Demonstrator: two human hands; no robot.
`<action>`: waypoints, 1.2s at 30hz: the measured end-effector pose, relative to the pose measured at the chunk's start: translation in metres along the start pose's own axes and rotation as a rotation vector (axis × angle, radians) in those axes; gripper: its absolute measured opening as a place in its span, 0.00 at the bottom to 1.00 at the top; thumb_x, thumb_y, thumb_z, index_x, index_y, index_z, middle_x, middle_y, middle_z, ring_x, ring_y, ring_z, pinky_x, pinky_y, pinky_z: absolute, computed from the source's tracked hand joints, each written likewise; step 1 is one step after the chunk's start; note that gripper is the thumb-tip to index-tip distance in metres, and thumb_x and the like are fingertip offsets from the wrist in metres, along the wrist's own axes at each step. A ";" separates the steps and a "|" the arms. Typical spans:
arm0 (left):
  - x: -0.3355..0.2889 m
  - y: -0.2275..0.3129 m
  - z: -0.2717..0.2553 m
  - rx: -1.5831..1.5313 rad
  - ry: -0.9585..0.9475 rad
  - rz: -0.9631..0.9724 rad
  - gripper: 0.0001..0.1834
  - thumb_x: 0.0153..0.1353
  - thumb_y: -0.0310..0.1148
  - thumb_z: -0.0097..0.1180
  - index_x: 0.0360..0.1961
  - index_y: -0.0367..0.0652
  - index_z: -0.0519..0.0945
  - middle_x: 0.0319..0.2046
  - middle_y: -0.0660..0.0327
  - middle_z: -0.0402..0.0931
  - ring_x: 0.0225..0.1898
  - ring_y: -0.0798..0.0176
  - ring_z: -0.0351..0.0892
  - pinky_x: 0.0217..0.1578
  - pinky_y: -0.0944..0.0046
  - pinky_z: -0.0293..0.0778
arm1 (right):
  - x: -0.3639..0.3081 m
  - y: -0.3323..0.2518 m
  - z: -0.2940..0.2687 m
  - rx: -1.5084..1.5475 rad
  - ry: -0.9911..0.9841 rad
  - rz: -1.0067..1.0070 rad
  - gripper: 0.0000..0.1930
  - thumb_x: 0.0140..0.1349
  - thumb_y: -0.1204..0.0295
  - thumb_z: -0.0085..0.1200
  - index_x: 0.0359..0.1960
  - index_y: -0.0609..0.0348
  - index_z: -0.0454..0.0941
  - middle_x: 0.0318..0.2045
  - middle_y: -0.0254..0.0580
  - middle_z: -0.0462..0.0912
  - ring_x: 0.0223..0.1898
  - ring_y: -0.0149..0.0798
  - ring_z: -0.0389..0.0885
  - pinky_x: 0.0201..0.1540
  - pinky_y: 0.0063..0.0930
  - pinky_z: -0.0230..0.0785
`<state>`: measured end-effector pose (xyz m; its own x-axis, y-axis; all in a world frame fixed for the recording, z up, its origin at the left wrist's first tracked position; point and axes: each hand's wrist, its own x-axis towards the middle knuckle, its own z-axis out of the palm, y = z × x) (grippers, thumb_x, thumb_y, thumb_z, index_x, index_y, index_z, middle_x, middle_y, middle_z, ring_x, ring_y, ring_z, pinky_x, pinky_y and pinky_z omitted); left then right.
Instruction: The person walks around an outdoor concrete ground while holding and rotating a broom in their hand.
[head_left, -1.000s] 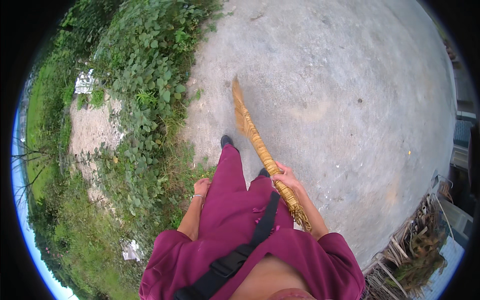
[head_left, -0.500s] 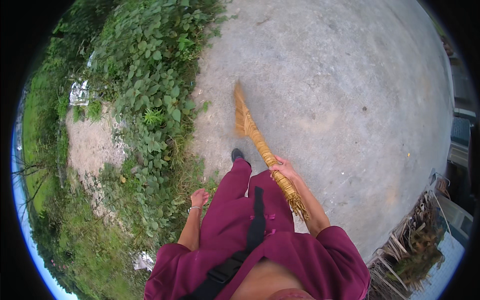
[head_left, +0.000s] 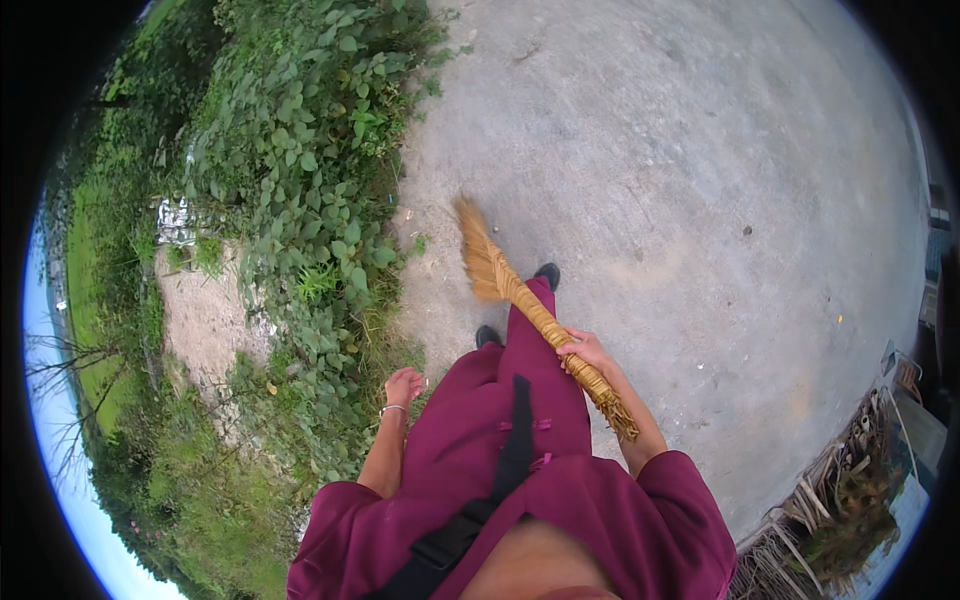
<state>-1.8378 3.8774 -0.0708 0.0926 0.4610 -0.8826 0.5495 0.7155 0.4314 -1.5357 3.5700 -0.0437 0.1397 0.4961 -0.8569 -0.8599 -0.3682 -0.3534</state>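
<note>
A straw broom slants across in front of me, its bound handle running from beside my right hip toward the far left. Its fanned, slightly blurred bristles meet the concrete near the weedy edge. Around the upper part of the handle, my right hand is closed, and the frayed handle end sticks out behind it toward my forearm. My left hand, with a bracelet at its wrist, hangs over the weeds beside my left thigh. Its fingers are loosely curled with nothing visible in them.
Grey concrete ground stretches ahead and to the right. Dense leafy weeds border it on the left, with a bare dirt patch beyond. Dry sticks and fronds are piled at the lower right. My two dark shoes stand apart.
My right foot has come forward, ahead of the left. The broom's bristles are nearer to me and a little farther left, and its handle end has shifted right with my right hand.
</note>
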 end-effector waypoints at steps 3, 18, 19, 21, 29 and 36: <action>-0.004 0.020 0.025 0.092 0.050 -0.056 0.11 0.54 0.26 0.45 0.40 0.39 0.72 0.24 0.58 0.75 0.21 0.66 0.74 0.20 0.68 0.72 | -0.007 -0.024 0.001 -0.168 -0.018 0.016 0.33 0.43 0.79 0.57 0.55 0.62 0.61 0.30 0.45 0.77 0.22 0.33 0.77 0.26 0.25 0.72; 0.036 0.094 0.116 0.370 0.055 0.185 0.12 0.48 0.25 0.48 0.35 0.35 0.77 0.23 0.63 0.76 0.22 0.73 0.71 0.26 0.75 0.68 | 0.026 -0.095 -0.025 -0.163 -0.055 0.048 0.29 0.40 0.77 0.57 0.49 0.62 0.67 0.28 0.41 0.77 0.19 0.33 0.76 0.22 0.25 0.70; 0.045 0.096 0.119 0.405 0.040 0.186 0.12 0.48 0.25 0.48 0.35 0.34 0.77 0.22 0.62 0.76 0.22 0.73 0.71 0.27 0.75 0.68 | 0.027 -0.098 -0.026 -0.148 -0.086 0.067 0.28 0.40 0.77 0.57 0.49 0.62 0.67 0.28 0.41 0.77 0.18 0.33 0.76 0.21 0.26 0.70; 0.061 0.113 0.129 0.452 -0.001 0.207 0.12 0.49 0.25 0.48 0.35 0.35 0.77 0.22 0.62 0.76 0.22 0.73 0.71 0.26 0.75 0.68 | 0.031 -0.100 -0.023 -0.157 -0.070 0.057 0.28 0.40 0.77 0.57 0.48 0.62 0.68 0.27 0.41 0.77 0.20 0.34 0.76 0.23 0.25 0.70; 0.060 0.175 0.191 0.545 -0.175 0.170 0.11 0.51 0.25 0.47 0.36 0.35 0.75 0.23 0.62 0.76 0.23 0.74 0.72 0.24 0.76 0.69 | 0.043 -0.089 0.003 -0.320 0.016 -0.099 0.27 0.38 0.72 0.59 0.43 0.65 0.68 0.33 0.44 0.76 0.35 0.36 0.74 0.39 0.28 0.65; 0.051 0.180 0.203 0.523 -0.194 0.255 0.10 0.51 0.25 0.47 0.36 0.36 0.75 0.24 0.62 0.77 0.23 0.73 0.74 0.25 0.76 0.70 | 0.045 -0.080 0.008 -0.198 -0.021 -0.108 0.24 0.40 0.73 0.58 0.43 0.64 0.68 0.31 0.42 0.75 0.33 0.35 0.74 0.36 0.26 0.66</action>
<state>-1.5654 3.9232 -0.0764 0.3977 0.4444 -0.8027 0.8203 0.2196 0.5280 -1.4649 3.6281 -0.0513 0.2140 0.5566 -0.8028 -0.7268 -0.4583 -0.5115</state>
